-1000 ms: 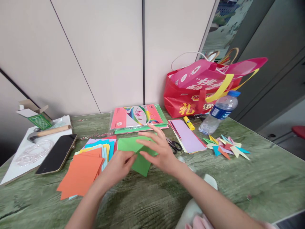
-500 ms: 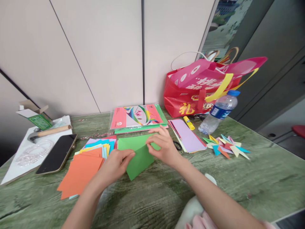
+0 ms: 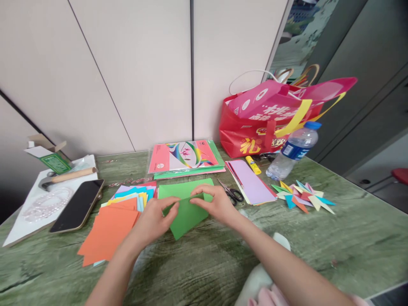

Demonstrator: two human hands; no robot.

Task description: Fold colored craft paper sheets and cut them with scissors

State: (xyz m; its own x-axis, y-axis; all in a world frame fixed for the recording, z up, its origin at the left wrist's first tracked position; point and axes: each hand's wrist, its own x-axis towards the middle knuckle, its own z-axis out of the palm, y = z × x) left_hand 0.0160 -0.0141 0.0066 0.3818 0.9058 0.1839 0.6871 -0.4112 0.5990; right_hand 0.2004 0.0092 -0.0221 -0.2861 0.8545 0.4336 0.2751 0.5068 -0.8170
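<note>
A square of green paper (image 3: 188,219) is held up at a tilt between my two hands. My left hand (image 3: 155,216) pinches its upper edge at the left, thumb against fingers. At the right of the same edge, my right hand (image 3: 216,203) grips it between thumb and forefinger. Behind it lies another sheet of green paper (image 3: 172,187) on the table. Just right of my right hand is a pair of scissors (image 3: 234,194), partly covered by the hand. A fanned stack of orange paper squares (image 3: 111,229) lies beside my left forearm, with other colours under it.
A phone (image 3: 78,206), a hammer (image 3: 72,175) and a beaded string (image 3: 47,204) are at the left. A paper pack (image 3: 183,157) lies at the back. Rightward are purple paper (image 3: 251,182), a glue stick (image 3: 253,165), a water bottle (image 3: 293,148), a red bag (image 3: 245,127) and folded paper stars (image 3: 302,195).
My right hand has moved slightly down and left along the green paper's upper edge, its raised fingers now lowered. More of the scissors shows. My left hand stays at the left end.
</note>
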